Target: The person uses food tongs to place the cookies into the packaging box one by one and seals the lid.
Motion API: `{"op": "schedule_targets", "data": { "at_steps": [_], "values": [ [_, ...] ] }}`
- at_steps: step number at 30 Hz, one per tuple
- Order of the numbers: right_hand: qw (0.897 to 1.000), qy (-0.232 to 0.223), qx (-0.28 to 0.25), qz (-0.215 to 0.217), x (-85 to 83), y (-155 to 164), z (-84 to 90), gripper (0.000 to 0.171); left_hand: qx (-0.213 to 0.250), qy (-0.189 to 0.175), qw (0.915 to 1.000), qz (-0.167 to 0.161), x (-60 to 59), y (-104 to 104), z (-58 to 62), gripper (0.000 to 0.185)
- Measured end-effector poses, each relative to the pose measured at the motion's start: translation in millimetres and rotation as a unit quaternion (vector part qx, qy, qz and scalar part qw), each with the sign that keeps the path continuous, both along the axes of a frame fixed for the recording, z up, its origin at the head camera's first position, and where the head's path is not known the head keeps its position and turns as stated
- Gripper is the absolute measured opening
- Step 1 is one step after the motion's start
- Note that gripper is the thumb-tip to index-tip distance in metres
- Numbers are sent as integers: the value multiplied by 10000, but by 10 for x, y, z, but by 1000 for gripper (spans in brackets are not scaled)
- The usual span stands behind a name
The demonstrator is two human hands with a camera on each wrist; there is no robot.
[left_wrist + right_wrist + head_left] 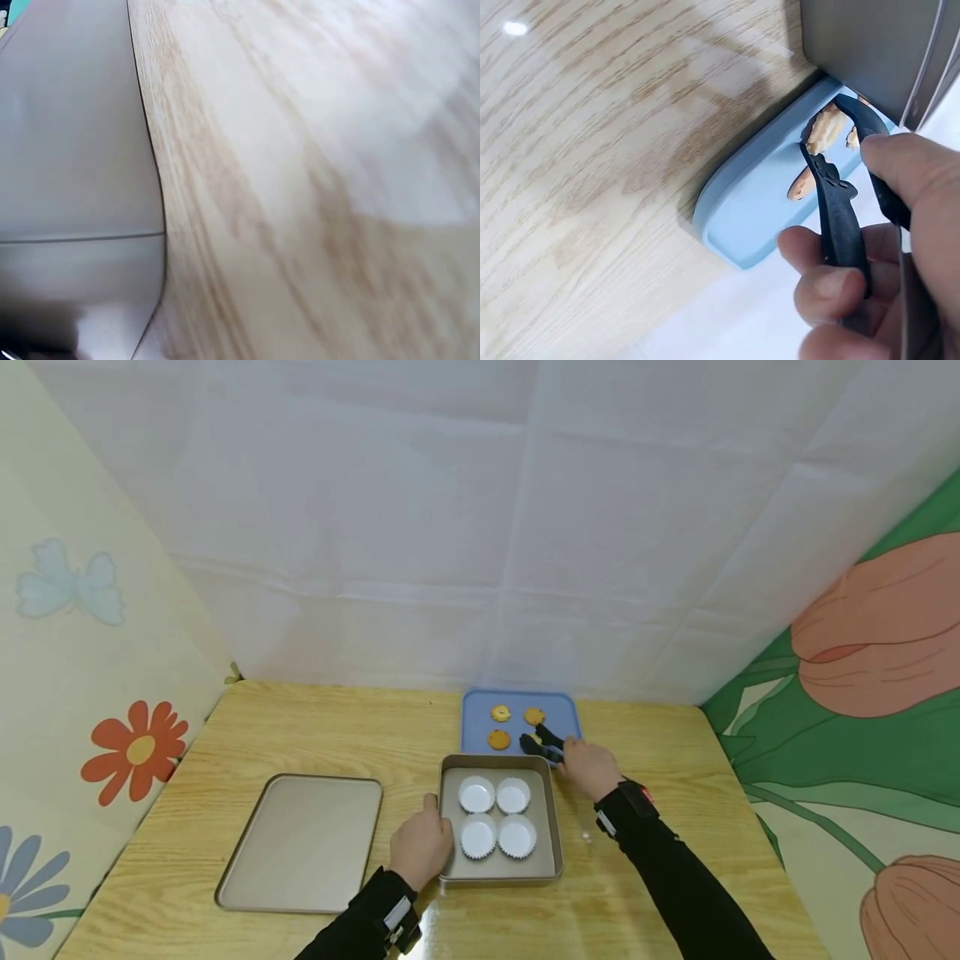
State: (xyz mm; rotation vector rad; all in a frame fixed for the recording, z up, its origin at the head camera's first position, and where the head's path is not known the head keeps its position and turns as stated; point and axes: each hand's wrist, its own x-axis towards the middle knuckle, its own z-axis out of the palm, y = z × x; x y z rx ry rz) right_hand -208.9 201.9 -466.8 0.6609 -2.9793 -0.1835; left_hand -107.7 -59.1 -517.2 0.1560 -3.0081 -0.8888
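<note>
My right hand (pixel 591 768) holds black tongs (pixel 844 225). Their tips stand on either side of a cookie (pixel 826 129) on the blue tray (pixel 480 703); the tongs partly hide it in the head view. More round cookies (pixel 498 740) lie on that tray. At the left wall of a square baking pan (pixel 501 762), my left hand (pixel 422 845) grips the rim, its fingertips hidden. Inside the pan sit several white fluted baking cups (pixel 478 837), with nothing visible in them. The left wrist view shows the pan's outer wall (pixel 75 150) close up.
A flat metal lid or tray (pixel 303 843) lies on the wooden table (pixel 420 727), left of the pan. The blue tray is just behind the pan, near the white backdrop (pixel 360 527). Painted panels (pixel 142 652) flank the table.
</note>
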Motion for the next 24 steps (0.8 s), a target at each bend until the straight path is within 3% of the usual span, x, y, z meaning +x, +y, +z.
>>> {"op": "schedule_targets", "data": {
  "at_steps": [9, 13, 17, 24],
  "values": [
    [9997, 46, -209, 115, -7, 12, 48, 43, 8, -4, 10000, 14, 8, 0, 13, 40],
    [9987, 335, -352, 138, -21, 62, 57, 35, 3, -26, 10000, -13, 6, 3, 20, 40],
    [9970, 544, -516, 204, 16, 101, 156, 32, -5, -9, 10000, -34, 1, 2, 20, 39],
    [9953, 613, -706, 268, 182, 97, 366, 43, -6, 16, 10000, -5, 4, 1, 16, 37]
  ]
}}
